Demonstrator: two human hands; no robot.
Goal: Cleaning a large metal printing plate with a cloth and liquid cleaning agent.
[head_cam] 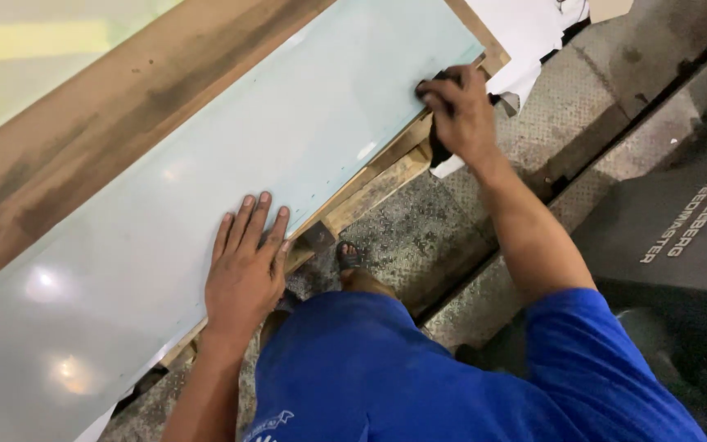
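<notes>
Left hand (245,270) flat on glossy pale-blue sheet (206,188).

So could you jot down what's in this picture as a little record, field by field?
setting: a person in a blue shirt bends over a large pale sheet on a wooden pallet
left hand: flat on the sheet near its edge, fingers spread, holding nothing
right hand: presses a dark cloth at the sheet's far corner
floor: studded metal plate
nearby: white paper beyond the pallet; a brown board along the sheet's far side; a dark machine on the right
</notes>
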